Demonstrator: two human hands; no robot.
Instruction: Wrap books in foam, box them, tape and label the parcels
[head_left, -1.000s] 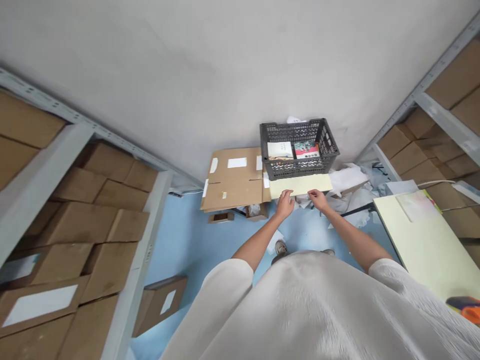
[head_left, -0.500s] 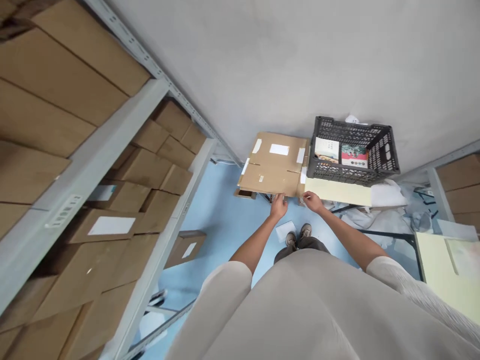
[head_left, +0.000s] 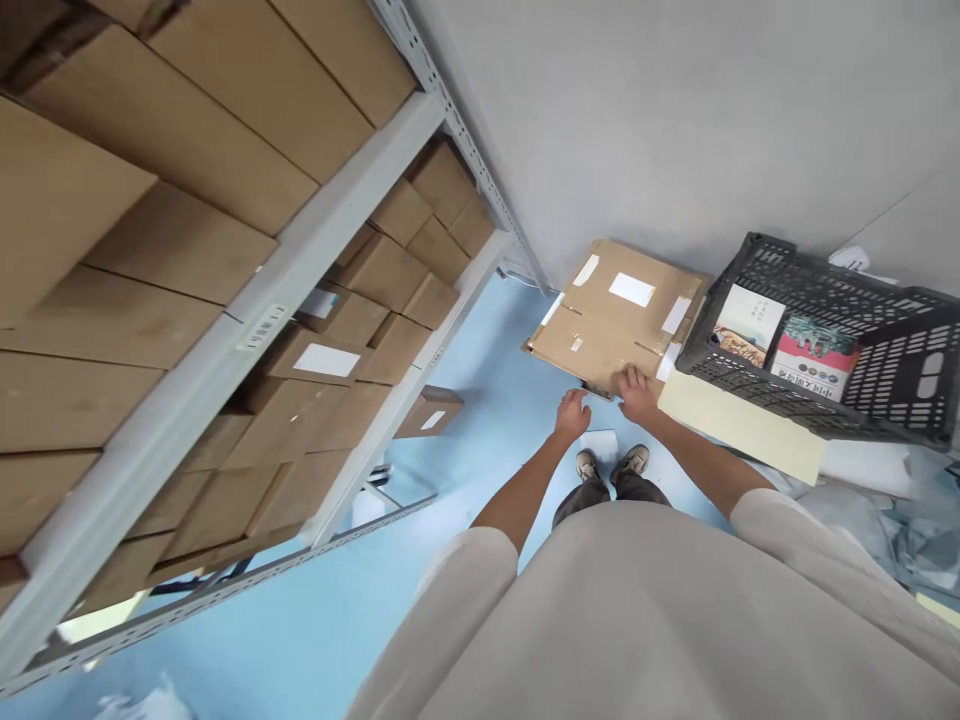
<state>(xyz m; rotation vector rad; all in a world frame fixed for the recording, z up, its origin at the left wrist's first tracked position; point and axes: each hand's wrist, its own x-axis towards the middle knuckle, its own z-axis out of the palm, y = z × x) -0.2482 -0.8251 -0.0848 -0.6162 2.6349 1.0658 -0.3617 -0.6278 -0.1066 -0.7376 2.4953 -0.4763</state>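
A flat brown cardboard sheet (head_left: 611, 290), perhaps a folded carton, lies against the wall with white labels and slits on its face. My right hand (head_left: 636, 393) rests on its near edge, fingers spread on the board and holding nothing. Just off that same edge is my left hand (head_left: 572, 416), loosely curled with the thumb apart and nothing visible in it. To the right of the cardboard stands a black plastic crate (head_left: 817, 390). Inside it lie a white book (head_left: 750, 320) and a red and teal book (head_left: 814, 355).
Metal shelving (head_left: 352, 190) full of brown boxes (head_left: 225, 110) rises on the left. A pale yellow board (head_left: 739, 425) sits under the crate's front. Clear plastic wrap (head_left: 870, 510) lies at the right. One carton (head_left: 429, 412) is low beside the shelving.
The view has turned left, so the cardboard and crate appear farther right. My right hand has come onto the cardboard's face; my left hand has let go of its edge.
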